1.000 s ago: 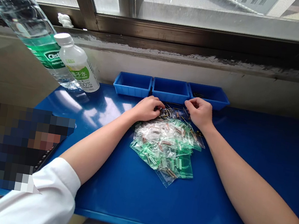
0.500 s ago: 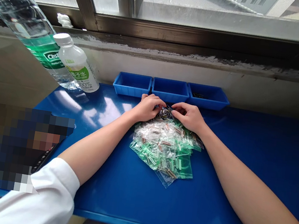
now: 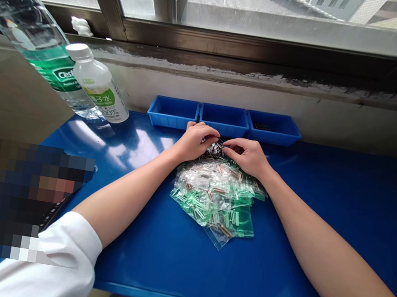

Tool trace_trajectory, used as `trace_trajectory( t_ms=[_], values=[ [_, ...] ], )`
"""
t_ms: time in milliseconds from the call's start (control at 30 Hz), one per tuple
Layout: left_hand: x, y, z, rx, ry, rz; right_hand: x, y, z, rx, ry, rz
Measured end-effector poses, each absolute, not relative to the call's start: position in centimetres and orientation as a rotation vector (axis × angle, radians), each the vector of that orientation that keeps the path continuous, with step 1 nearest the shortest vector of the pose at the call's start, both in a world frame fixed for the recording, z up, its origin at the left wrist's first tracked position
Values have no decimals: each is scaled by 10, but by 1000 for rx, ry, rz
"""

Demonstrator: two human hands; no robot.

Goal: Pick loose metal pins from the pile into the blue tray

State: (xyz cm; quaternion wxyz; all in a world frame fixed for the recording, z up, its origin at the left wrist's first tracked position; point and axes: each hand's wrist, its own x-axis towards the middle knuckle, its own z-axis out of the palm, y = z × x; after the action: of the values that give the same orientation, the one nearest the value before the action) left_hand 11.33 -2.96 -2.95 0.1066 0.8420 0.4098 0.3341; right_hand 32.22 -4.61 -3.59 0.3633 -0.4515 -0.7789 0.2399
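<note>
My left hand (image 3: 195, 141) is at the far end of the pile, thumb and fingers brought together in a pinch. Facing it from the other side, my right hand (image 3: 249, 155) has its thumb and fingertips pressed together too. Thin dark slivers show near both sets of fingertips, too small to name. Between and below the hands lies a heap of small shiny metal pins (image 3: 215, 149). Nearer to me, clear and green plastic bags (image 3: 215, 186) holding small copper-coloured and pale pieces are spread in a pile.
Three blue bins stand against the wall behind my hands: a left bin (image 3: 171, 121), a middle bin (image 3: 224, 117) and a right bin (image 3: 273, 138) with dark small pieces inside. A white-capped bottle (image 3: 98, 87) and a large water bottle (image 3: 52, 57) stand left on the blue table (image 3: 171, 270).
My right hand has shifted slightly left, and its thumb and fingertips are closer together. My left hand stays nearly in place. The whole view has moved a little.
</note>
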Motion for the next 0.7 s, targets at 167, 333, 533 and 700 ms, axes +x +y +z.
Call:
trace_trajectory(
  t_ms=[167, 333, 533, 700],
  values=[
    [115, -30, -27, 2437, 1251, 1050, 320, -47, -34, -1119, -2033, 580],
    [115, -30, -27, 2380, 1260, 1074, 318, -50, -27, -1137, -2013, 504],
    [112, -26, -33, 2390, 1296, 948, 326, -43, -28, -1277, -1697, 366],
    [111, -24, -35, 2413, 1339, 717, 343, -29, -34, -1496, -1415, 195]
  ],
)
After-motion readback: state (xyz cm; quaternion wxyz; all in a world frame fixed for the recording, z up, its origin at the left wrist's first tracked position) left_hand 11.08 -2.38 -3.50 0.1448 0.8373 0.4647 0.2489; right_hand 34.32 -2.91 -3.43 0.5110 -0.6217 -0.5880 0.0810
